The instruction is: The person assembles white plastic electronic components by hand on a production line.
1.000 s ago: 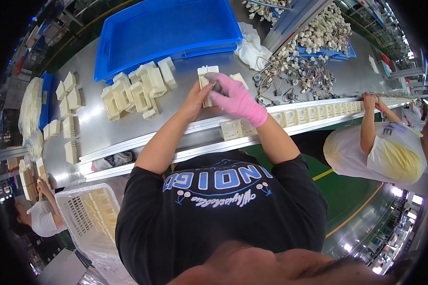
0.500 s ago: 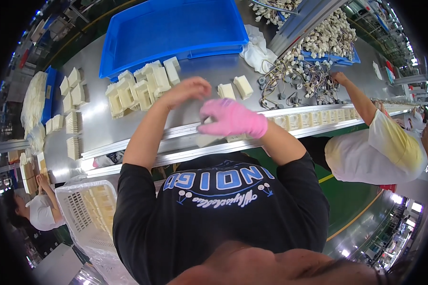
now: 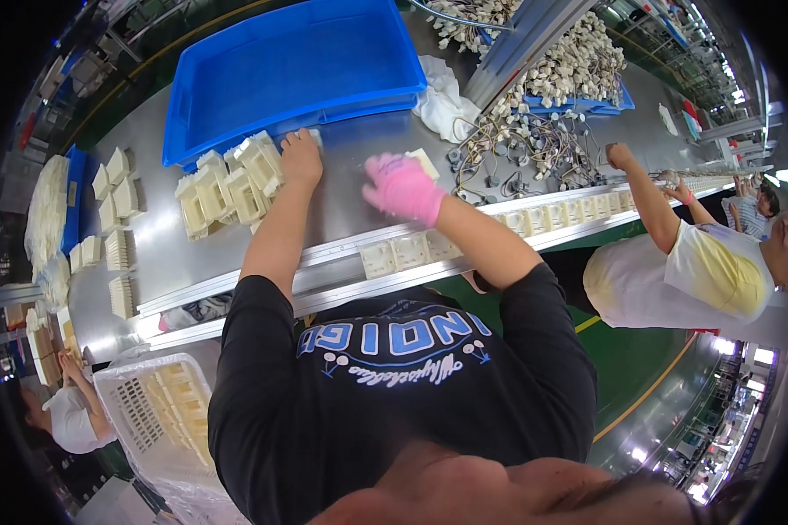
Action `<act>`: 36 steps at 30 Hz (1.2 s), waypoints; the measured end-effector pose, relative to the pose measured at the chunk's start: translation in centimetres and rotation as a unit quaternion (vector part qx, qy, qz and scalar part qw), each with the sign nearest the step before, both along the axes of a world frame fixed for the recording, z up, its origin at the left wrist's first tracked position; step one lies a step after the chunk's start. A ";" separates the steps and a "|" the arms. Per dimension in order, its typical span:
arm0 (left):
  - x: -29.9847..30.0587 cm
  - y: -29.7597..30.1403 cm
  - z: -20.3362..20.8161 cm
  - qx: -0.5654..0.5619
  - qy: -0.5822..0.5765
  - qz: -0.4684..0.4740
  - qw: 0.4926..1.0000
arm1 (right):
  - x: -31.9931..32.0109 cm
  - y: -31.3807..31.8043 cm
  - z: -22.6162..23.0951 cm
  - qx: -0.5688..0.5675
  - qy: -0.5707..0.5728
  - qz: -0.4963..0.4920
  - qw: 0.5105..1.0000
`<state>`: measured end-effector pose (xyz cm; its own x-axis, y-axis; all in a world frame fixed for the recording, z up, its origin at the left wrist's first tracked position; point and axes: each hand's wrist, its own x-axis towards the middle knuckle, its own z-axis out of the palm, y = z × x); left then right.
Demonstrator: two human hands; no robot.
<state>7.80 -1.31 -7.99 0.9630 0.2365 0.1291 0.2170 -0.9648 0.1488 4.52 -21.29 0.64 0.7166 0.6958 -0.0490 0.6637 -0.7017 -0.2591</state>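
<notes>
My left hand (image 3: 301, 159), bare, is at the near edge of the blue bin, its fingers curled over a cream plastic housing (image 3: 316, 137) that is mostly hidden. Beside it on the metal table stands a cluster of similar cream housings (image 3: 228, 188). In a pink glove, my right hand (image 3: 403, 189) hovers over the table with its fingers apart, somewhat blurred. Another cream housing (image 3: 425, 163) shows partly behind the glove. Below my hands, a row of square cream housings (image 3: 411, 250) sits in the metal rail channel.
The large blue bin (image 3: 298, 115) lies beyond my hands. Tangled wired parts (image 3: 534, 144) and a white cloth (image 3: 444, 98) are to the right. A co-worker's arm (image 3: 643, 188) reaches over the rail. A white basket (image 3: 140, 411) stands at lower left.
My left hand has moved away from me onto a housing by the bin. The gloved right hand has left the rail for the table, exposing housings in the channel.
</notes>
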 end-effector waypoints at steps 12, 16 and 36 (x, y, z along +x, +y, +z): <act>-0.5 0.6 0.8 -0.435 0.031 0.069 0.897 | 2.8 0.0 -4.6 -0.162 0.129 -0.112 0.972; -2.8 -0.5 2.3 -0.601 0.055 0.102 0.791 | 3.3 -1.1 -2.1 -0.011 0.183 -0.120 0.976; -10.9 -4.5 7.7 -0.788 -0.110 -0.110 0.596 | -5.6 3.4 1.7 0.424 0.010 -0.083 0.902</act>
